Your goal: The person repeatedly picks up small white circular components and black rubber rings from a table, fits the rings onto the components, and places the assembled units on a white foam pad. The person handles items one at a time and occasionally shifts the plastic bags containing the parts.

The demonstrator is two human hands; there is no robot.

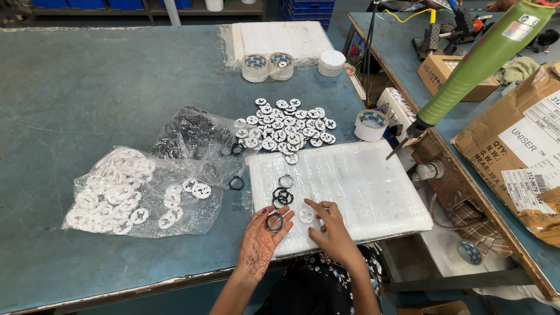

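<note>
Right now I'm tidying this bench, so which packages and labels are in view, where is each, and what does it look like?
Brown cardboard box: far right, creased, with white printed labels.
Small open carton: upper right table, brown, rectangular.
Clear bag of white rings: left of the left hand, crumpled.
Clear bag of black rings: behind it, crumpled.
Label on green tool: top right, white with red.
</note>
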